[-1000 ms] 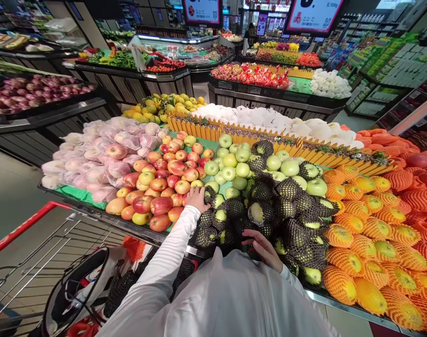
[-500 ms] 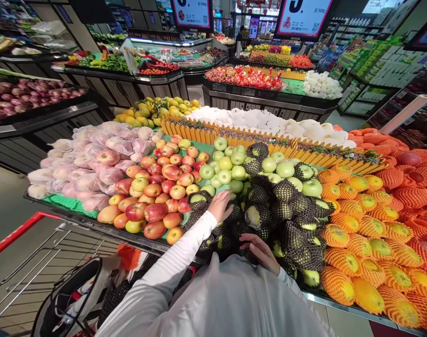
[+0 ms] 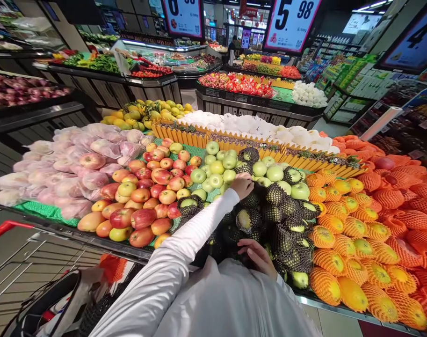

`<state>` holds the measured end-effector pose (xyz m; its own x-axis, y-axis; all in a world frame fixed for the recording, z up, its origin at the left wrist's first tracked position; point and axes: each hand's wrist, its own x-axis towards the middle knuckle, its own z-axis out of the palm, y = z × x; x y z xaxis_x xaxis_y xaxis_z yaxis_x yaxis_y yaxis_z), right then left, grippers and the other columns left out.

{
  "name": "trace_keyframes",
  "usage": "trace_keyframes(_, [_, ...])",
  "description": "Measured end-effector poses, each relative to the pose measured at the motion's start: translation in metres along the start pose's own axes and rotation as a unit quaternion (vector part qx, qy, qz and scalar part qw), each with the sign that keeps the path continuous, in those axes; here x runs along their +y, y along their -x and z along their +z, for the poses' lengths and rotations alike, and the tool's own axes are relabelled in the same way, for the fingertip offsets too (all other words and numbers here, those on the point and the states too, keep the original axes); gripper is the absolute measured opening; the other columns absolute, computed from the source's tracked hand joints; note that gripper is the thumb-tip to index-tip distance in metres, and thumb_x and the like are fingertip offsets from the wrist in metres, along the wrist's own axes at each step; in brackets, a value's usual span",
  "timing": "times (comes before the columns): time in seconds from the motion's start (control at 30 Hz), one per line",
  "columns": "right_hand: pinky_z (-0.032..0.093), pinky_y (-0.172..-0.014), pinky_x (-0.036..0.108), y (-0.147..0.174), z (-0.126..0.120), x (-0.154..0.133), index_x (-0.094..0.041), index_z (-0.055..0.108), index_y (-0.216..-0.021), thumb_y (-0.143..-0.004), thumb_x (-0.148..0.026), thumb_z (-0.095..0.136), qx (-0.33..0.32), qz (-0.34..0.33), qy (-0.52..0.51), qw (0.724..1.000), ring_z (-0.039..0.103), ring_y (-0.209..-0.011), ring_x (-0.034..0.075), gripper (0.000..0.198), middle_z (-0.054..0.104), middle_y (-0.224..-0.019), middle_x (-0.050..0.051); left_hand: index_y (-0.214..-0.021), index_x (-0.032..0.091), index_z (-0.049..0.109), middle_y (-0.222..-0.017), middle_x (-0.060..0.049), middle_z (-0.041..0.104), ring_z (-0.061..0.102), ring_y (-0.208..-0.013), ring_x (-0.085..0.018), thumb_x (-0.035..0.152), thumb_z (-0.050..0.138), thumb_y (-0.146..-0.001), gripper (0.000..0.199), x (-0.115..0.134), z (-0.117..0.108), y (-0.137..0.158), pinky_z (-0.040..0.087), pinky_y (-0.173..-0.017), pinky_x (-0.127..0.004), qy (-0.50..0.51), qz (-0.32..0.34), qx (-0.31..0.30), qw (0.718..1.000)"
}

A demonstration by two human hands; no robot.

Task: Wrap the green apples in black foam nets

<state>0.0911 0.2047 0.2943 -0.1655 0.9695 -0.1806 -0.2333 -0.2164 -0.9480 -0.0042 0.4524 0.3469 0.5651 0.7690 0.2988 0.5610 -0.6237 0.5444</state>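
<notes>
My left hand (image 3: 242,186) is stretched out over the middle of the fruit stand, between the bare green apples (image 3: 215,180) and the apples in black foam nets (image 3: 249,156). Its fingers are bent inward, and what they hold, if anything, is hidden. Close to my body, my right hand (image 3: 258,255) hovers by the near netted apples, fingers apart and nothing in them. A netted apple with a pale wrapped patch (image 3: 243,220) lies between the two hands. Deep shadow covers much of the netted pile.
Red apples (image 3: 143,220) and bagged pink fruit (image 3: 38,173) lie left. Orange-netted yellow fruit (image 3: 327,285) is piled right. A low yellow fence (image 3: 185,135) divides off white-netted fruit (image 3: 286,133). A wire shopping cart (image 3: 20,267) holding a bag (image 3: 59,309) stands at lower left.
My left hand has reached farther forward over the netted apples, and its fingers are more bent. My right hand has stayed near the front. The view has shifted slightly to the right.
</notes>
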Motion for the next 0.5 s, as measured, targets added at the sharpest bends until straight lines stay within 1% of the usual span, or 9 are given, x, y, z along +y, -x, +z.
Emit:
trace_keyframes(0.07, [0.05,-0.067,0.029,-0.001,-0.003,-0.002,-0.025,0.07,-0.108,-0.083,-0.05,0.068,0.033,-0.007,-0.023,0.999,0.066,-0.087,0.02,0.035,0.07,-0.107,0.008,-0.085,0.018,0.073,-0.107,-0.01,0.071,0.06,-0.108,-0.024,0.027,0.046,-0.093,0.03,0.007,-0.017,0.021,0.044,-0.099,-0.043,0.037,0.017,0.067,0.997])
trace_keyframes(0.13, [0.051,-0.066,0.028,-0.004,-0.003,-0.006,-0.024,0.071,-0.105,-0.082,-0.049,0.069,0.06,-0.012,-0.061,0.996,0.066,-0.085,0.019,0.035,0.071,-0.104,0.008,-0.084,0.017,0.073,-0.102,-0.011,0.07,0.063,-0.099,-0.022,0.031,0.048,-0.093,0.029,0.018,-0.032,0.048,0.048,-0.092,-0.039,0.133,0.05,0.151,0.978])
trace_keyframes(0.17, [0.052,-0.066,0.028,-0.006,-0.002,-0.008,-0.025,0.071,-0.107,-0.081,-0.052,0.069,0.066,-0.013,-0.088,0.994,0.067,-0.085,0.019,0.038,0.071,-0.104,0.008,-0.084,0.016,0.073,-0.1,-0.012,0.07,0.064,-0.095,-0.021,0.032,0.05,-0.093,0.029,0.023,-0.039,0.062,0.049,-0.089,-0.036,0.188,0.069,0.161,0.966])
trace_keyframes(0.2, [0.053,-0.067,0.03,-0.009,-0.002,-0.01,-0.026,0.07,-0.11,-0.079,-0.057,0.068,0.069,-0.015,-0.119,0.99,0.068,-0.087,0.02,0.044,0.072,-0.107,0.008,-0.082,0.016,0.073,-0.098,-0.012,0.07,0.065,-0.092,-0.02,0.034,0.051,-0.093,0.03,0.029,-0.044,0.075,0.05,-0.085,-0.034,0.241,0.089,0.137,0.957])
trace_keyframes(0.23, [0.055,-0.067,0.032,-0.013,-0.001,-0.012,-0.028,0.069,-0.111,-0.078,-0.065,0.065,0.076,-0.02,-0.146,0.986,0.069,-0.089,0.022,0.05,0.072,-0.11,0.008,-0.081,0.016,0.073,-0.097,-0.012,0.071,0.066,-0.09,-0.02,0.035,0.051,-0.093,0.031,0.033,-0.047,0.086,0.051,-0.082,-0.033,0.285,0.108,0.082,0.949])
trace_keyframes(0.3, [0.058,-0.068,0.037,-0.021,-0.002,-0.012,-0.029,0.07,-0.108,-0.075,-0.073,0.061,0.107,-0.033,-0.174,0.978,0.07,-0.092,0.026,0.056,0.072,-0.112,0.008,-0.076,0.016,0.072,-0.092,-0.012,0.072,0.068,-0.084,-0.019,0.038,0.052,-0.092,0.034,0.038,-0.05,0.102,0.051,-0.077,-0.03,0.343,0.142,-0.067,0.926])
trace_keyframes(0.37, [0.059,-0.07,0.039,-0.028,-0.006,-0.009,-0.03,0.072,-0.099,-0.073,-0.064,0.07,0.162,-0.055,-0.161,0.972,0.071,-0.09,0.025,0.043,0.075,-0.104,0.005,-0.068,0.016,0.068,-0.09,-0.011,0.073,0.069,-0.081,-0.019,0.039,0.054,-0.091,0.036,0.034,-0.048,0.107,0.052,-0.077,-0.03,0.361,0.154,-0.154,0.907])
trace_keyframes(0.43, [0.058,-0.076,0.037,-0.033,-0.013,-0.002,-0.029,0.073,-0.09,-0.068,-0.047,0.08,0.217,-0.082,-0.132,0.964,0.07,-0.085,0.021,0.029,0.077,-0.093,0.001,-0.065,0.017,0.062,-0.094,-0.011,0.073,0.068,-0.088,-0.02,0.037,0.053,-0.091,0.035,0.018,-0.046,0.1,0.052,-0.083,-0.033,0.326,0.117,-0.107,0.932])
trace_keyframes(0.5, [0.057,-0.081,0.036,-0.034,-0.021,0.004,-0.027,0.074,-0.085,-0.064,-0.037,0.084,0.25,-0.107,-0.096,0.957,0.07,-0.082,0.02,0.026,0.077,-0.086,0.001,-0.076,0.018,0.063,-0.108,-0.011,0.07,0.064,-0.104,-0.024,0.03,0.054,-0.09,0.021,-0.008,-0.044,0.086,0.048,-0.096,-0.04,0.21,0.02,0.013,0.977])
